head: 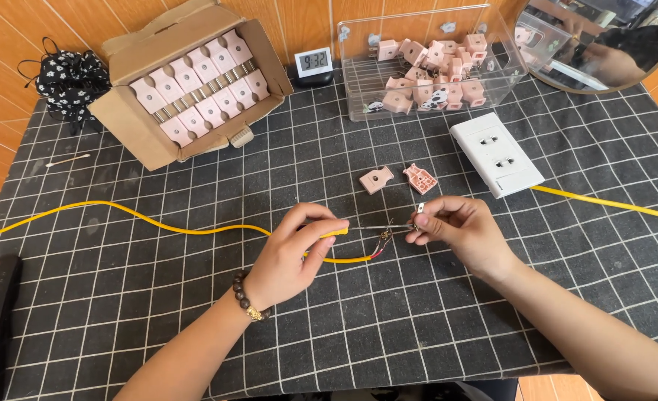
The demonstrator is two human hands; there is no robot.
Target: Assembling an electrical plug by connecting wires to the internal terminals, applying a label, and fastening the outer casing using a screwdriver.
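**Hands at stripped end of yellow cable**

Cable work is centred on the checked black mat [195, 319], just in front of the white socket block [496, 154], which serves as landmark here.

The left hand [293, 252] lies down and to the left of the socket block, thumb and forefinger closed on the yellow cable [150, 220] right at the end of its sheath. That grip seems chosen to keep the cut end steady and raised off the mat. The cable's length trails away leftward across the mat.

The right hand [459, 230] sits directly in front of the socket block, fingertips pinched on a small metal contact piece [420, 217] (its exact form is too small to tell). Held so, it appears presented toward the bared wire strands [384, 236], which fan out in the gap between the two hands. The hands are apart, each clamped on its own item, with the strands bridging most of the space between.

Two pink plug halves [397, 179] lie open on the mat, just left of the socket block and just beyond the hands, near enough to reach.

Further left of the socket block, a cardboard box [132, 126] holds pink plugs in rows. Behind the block stands a clear plastic tub [425, 63] of loose pink plug parts, with a small digital clock [313, 63] to its left.
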